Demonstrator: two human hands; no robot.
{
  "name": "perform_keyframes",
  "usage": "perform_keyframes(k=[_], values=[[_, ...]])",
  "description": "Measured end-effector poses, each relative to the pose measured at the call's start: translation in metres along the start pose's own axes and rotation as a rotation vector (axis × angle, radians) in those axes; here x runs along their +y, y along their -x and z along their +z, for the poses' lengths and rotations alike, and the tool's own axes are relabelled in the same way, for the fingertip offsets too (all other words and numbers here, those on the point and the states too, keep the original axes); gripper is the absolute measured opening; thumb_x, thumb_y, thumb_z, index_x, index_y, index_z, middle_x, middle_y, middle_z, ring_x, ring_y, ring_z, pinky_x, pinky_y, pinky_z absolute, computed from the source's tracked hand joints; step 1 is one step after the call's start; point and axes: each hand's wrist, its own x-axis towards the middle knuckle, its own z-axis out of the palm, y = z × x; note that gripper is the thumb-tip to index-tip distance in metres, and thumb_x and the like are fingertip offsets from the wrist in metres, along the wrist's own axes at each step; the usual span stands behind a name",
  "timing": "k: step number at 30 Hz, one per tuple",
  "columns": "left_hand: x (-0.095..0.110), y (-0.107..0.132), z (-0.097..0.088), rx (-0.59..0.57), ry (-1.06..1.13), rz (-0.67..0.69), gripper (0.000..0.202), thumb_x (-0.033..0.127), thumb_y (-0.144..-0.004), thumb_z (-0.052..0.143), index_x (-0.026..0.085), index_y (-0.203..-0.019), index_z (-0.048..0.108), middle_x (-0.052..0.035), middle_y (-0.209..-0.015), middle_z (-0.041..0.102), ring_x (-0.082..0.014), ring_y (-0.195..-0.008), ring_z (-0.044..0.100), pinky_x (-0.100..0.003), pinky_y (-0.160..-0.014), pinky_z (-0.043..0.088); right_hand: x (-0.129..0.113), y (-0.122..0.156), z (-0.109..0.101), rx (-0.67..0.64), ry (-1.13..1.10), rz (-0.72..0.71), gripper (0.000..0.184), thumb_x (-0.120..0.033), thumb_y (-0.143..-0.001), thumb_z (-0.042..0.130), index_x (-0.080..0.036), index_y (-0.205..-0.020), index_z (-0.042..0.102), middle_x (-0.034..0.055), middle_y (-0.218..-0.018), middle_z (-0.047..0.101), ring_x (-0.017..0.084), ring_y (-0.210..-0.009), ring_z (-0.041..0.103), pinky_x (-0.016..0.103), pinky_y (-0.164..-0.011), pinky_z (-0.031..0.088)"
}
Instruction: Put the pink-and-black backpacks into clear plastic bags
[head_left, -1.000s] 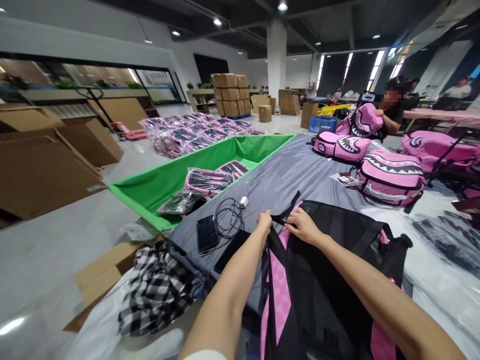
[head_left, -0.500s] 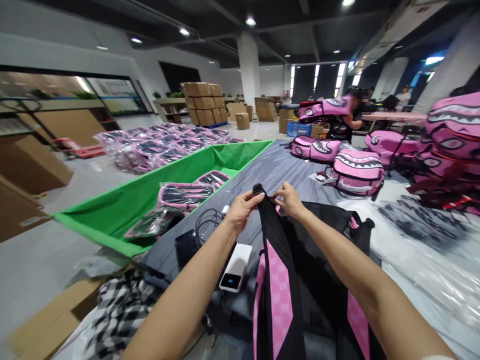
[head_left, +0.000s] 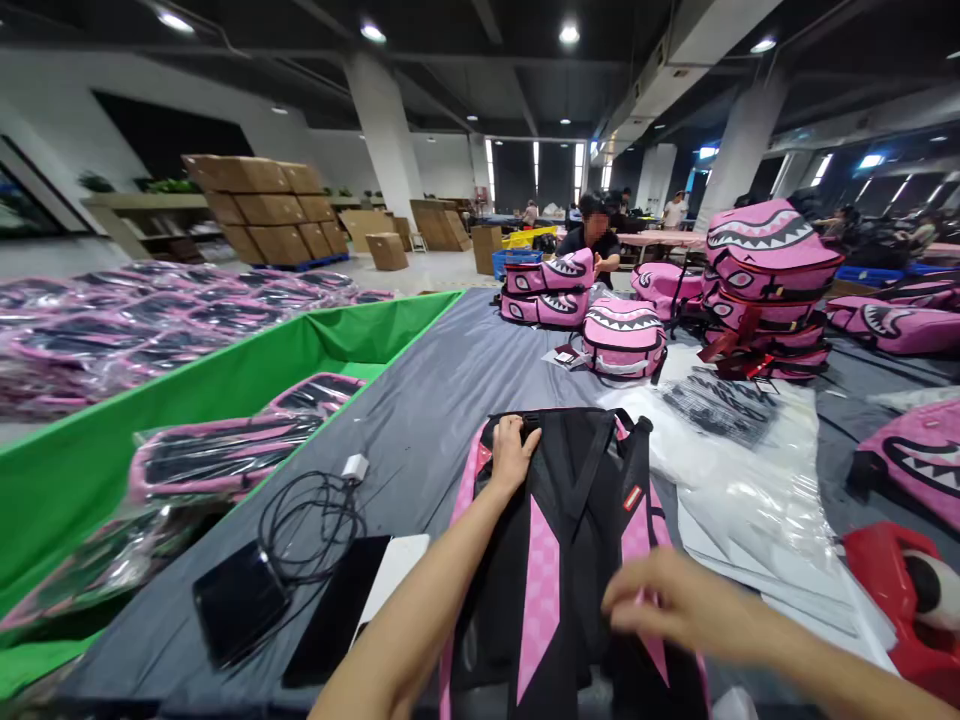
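A black and pink backpack [head_left: 577, 500] lies flat, straps up, on the grey table cover [head_left: 435, 400] in front of me. My left hand [head_left: 511, 455] rests on its top left corner, fingers curled over the edge near the handle. My right hand [head_left: 664, 605] hovers over the lower right strap, blurred by motion, fingers bent and loosely together; nothing shows in it. Clear plastic bags [head_left: 739, 490] lie just right of the backpack.
A phone [head_left: 238, 600], a coiled black cable with charger [head_left: 311, 510] and a white power bank [head_left: 394, 570] lie at my left. A green bin [head_left: 247, 370] holds bagged backpacks. Pink shark-mouth backpacks [head_left: 622, 338] are stacked ahead and right; a person [head_left: 596, 235] works behind them. Cardboard boxes [head_left: 262, 210] stand far left.
The backpack was held up by its top strap in both hands; now it lies flat on the table. My left hand stays at its top, my right hand has dropped toward me.
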Motion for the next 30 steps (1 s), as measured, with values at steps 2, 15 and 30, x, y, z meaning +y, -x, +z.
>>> perform_keyframes(k=[2,15,30], values=[[0.002,0.006,0.005,0.033,-0.104,0.072,0.023,0.017,-0.08,0.066,0.018,-0.103,0.063,-0.0138,-0.125,0.059,-0.0342,-0.129,0.047,-0.054,-0.115,0.032,0.039,-0.017,-0.04,0.223,-0.118,0.171,0.031,-0.043,-0.098,0.045,-0.026,-0.088,0.069,0.0008,-0.069,0.07,0.018,-0.059,0.066,0.028,-0.056,0.052],[0.053,0.016,0.104,-0.628,-0.485,0.629,0.023,0.011,-0.084,0.062,0.018,-0.105,0.067,-0.0093,-0.112,0.072,-0.0265,-0.113,0.064,-0.042,-0.098,0.047,0.088,-0.097,-0.06,0.726,0.069,0.317,0.024,-0.046,-0.087,0.055,-0.022,-0.088,0.056,0.0014,-0.068,0.064,0.02,-0.062,0.064,0.027,-0.059,0.046],[0.062,0.04,0.093,-0.691,-0.474,0.706,0.019,0.01,-0.092,0.053,0.02,-0.096,0.069,-0.0061,-0.092,0.075,-0.0225,-0.093,0.069,-0.042,-0.101,0.049,0.022,-0.007,-0.023,0.846,0.043,0.077,0.013,-0.038,-0.087,0.057,-0.025,-0.09,0.059,-0.0034,-0.06,0.058,0.012,-0.041,0.049,0.025,-0.043,0.041]])
